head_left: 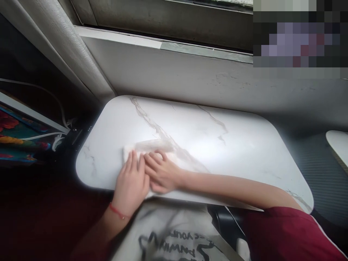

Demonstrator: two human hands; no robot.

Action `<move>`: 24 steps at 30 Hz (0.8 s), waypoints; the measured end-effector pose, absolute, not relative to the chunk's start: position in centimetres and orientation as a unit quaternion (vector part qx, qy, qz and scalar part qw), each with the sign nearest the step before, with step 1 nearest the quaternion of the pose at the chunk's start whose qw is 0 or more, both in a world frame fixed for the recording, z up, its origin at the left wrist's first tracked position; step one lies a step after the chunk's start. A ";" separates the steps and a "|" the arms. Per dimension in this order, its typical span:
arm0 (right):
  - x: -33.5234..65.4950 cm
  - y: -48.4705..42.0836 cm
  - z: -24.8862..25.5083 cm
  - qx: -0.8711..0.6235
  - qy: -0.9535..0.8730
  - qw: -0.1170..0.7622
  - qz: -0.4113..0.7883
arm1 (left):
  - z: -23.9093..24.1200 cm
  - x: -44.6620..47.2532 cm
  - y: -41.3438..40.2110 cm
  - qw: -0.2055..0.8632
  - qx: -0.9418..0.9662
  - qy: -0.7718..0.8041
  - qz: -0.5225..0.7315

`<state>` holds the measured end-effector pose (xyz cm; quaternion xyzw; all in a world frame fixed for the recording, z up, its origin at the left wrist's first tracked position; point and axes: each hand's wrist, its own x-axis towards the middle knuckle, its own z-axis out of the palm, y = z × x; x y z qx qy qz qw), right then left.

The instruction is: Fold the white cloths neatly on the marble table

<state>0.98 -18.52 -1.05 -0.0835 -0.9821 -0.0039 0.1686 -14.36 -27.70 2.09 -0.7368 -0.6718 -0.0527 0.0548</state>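
A thin white cloth [152,145] lies on the white marble-patterned tabletop [239,145], left of its middle. Whether it is fabric or tissue paper I cannot tell. My left hand [132,181] grips its near left part, fingers pointing away from me, a red string bracelet on the wrist. Right beside it, touching, my right hand [162,172] presses down on the cloth with curled fingers. Both hands are slightly blurred, and they cover much of the cloth's near part.
Behind the tabletop stands a grey wall with a ledge [190,51] above. A pale curtain [73,47] hangs at the left, near colourful fabric [16,134]. Below the front edge is a pale cloth with black lettering [176,239]. Another white surface [339,146] shows at the far right.
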 end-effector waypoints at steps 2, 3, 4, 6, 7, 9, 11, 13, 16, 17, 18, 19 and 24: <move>-1.6 -18.6 -1.4 -0.078 -0.978 0.194 0.017 | 1.5 -16.5 -28.1 0.053 -0.725 -0.684 -0.064; -3.0 -18.6 -1.5 -0.080 -0.974 0.209 0.026 | 1.3 -17.6 -28.0 0.052 -0.717 -0.692 -0.066; -4.4 -18.7 -1.6 -0.083 -0.971 0.221 0.036 | 1.2 -18.8 -27.9 0.051 -0.711 -0.698 -0.066; -7.1 -18.6 -1.8 -0.092 -0.965 0.237 0.061 | 1.0 -21.2 -27.3 0.046 -0.704 -0.705 -0.065; -8.3 -18.5 -1.8 -0.098 -0.963 0.241 0.075 | 0.9 -22.3 -26.9 0.043 -0.703 -0.707 -0.065; -10.3 -17.7 -1.8 -0.104 -0.959 0.244 0.102 | 0.7 -24.4 -26.0 0.036 -0.701 -0.710 -0.063; -11.8 -16.4 -1.9 -0.100 -0.957 0.244 0.120 | 0.5 -25.9 -24.6 0.035 -0.693 -0.718 -0.055; -12.9 -14.7 -2.0 -0.095 -0.957 0.244 0.124 | 0.6 -27.0 -22.8 0.034 -0.686 -0.726 -0.036; -13.8 -11.5 -2.5 -0.100 -0.955 0.253 0.114 | 1.2 -27.6 -19.2 0.028 -0.678 -0.734 0.009; -13.9 -10.4 -2.7 -0.104 -0.954 0.259 0.109 | 1.5 -27.5 -17.8 0.026 -0.674 -0.737 0.026; -14.0 -9.2 -2.9 -0.108 -0.953 0.265 0.103 | 1.8 -27.3 -16.5 0.025 -0.669 -0.741 0.043; -13.9 -8.0 -3.1 -0.111 -0.952 0.269 0.097 | 2.2 -26.9 -15.2 0.023 -0.663 -0.746 0.058; -12.2 -2.4 -3.7 -0.126 -0.953 0.264 0.078 | 3.7 -22.9 -9.5 0.007 -0.636 -0.767 0.088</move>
